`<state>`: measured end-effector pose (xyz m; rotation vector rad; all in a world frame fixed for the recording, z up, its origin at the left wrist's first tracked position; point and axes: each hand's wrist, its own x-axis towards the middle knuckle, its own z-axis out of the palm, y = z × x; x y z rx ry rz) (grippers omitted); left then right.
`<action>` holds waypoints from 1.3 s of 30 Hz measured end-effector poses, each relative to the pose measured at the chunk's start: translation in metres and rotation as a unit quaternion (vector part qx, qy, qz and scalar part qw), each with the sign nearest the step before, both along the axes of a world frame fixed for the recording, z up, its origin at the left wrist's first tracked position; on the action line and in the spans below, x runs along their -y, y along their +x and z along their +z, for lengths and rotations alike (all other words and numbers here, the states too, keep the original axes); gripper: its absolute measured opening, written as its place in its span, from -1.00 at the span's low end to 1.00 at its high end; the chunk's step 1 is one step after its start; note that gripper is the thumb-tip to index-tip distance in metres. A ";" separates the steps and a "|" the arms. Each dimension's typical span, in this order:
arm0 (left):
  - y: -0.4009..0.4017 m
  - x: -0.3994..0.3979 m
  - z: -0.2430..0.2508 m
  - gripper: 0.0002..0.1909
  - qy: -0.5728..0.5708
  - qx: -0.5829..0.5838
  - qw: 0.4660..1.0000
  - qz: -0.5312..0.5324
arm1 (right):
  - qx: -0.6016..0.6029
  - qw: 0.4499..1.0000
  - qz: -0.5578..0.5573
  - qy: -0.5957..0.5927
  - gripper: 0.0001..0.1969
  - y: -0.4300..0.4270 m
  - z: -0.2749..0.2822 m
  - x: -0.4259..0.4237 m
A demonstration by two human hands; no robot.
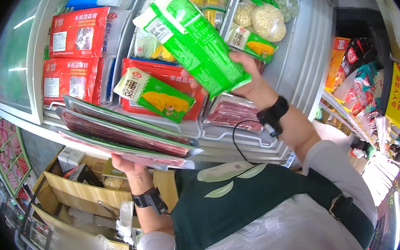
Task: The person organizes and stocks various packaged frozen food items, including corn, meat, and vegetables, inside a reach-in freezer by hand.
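Note:
My right hand (247,73) grips a green and white plastic food packet (195,42), its printed back turned up, above the open chest freezer. In my left hand (128,164) is a stack of several flat vacuum packs of red sliced meat (125,132), held over the freezer's front edge. Below and between the hands, another green packet with yellow dumplings pictured (161,94) lies on a red pouch (196,85). A flat pack of meat (233,112) rests in the basket under my right wrist. Both wrists wear black straps with small devices.
Wire dividers split the freezer (302,61). Red pouches (72,77) stand at left beside the sliding glass lid (10,71). Bags of pale kernels (268,22) lie at right near a green dumpling packet (253,44). Wooden bins (86,184) stand lower left; snack shelves (358,84) at right.

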<state>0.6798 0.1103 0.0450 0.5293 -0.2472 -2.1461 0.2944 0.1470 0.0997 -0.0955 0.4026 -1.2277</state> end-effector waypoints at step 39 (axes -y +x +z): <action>-0.001 -0.001 0.001 -0.24 0.029 0.024 0.999 0.033 | -0.114 0.960 -0.245 -0.075 -0.09 0.025 0.014 0.000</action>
